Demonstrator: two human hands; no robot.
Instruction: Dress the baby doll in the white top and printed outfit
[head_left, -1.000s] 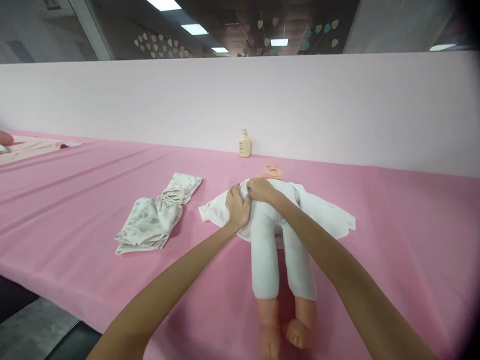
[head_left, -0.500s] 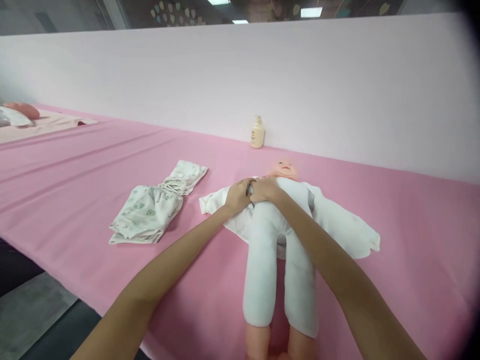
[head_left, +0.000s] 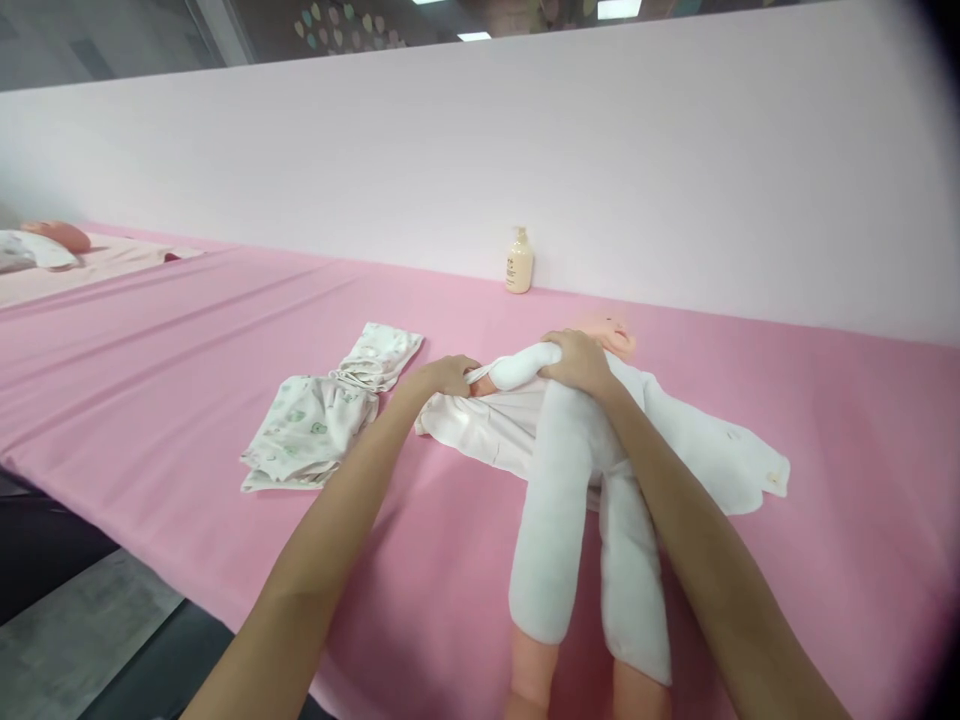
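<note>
**Gripping a doll (head_left: 551, 540) by one arm, over a spread white shirt (head_left: 709, 455)**

Clasping the doll's hand in left hand (head_left: 450, 377), fingers closed; cannot tell whether also pinching the shirt's cloth. Curling right hand (head_left: 577, 360) around the same arm, near the shoulder, in a closed grip. Handling the doll on the pink-covered table (head_left: 420, 590), with legs toward the near edge, between folded patterned clothes (head_left: 309, 425) on the left and the shirt's outspread sleeve on the right.

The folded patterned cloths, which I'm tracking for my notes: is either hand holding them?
No, the patterned cloths lie on the pink sheet, while the left hand and right hand are both at one arm of the doll.
</note>
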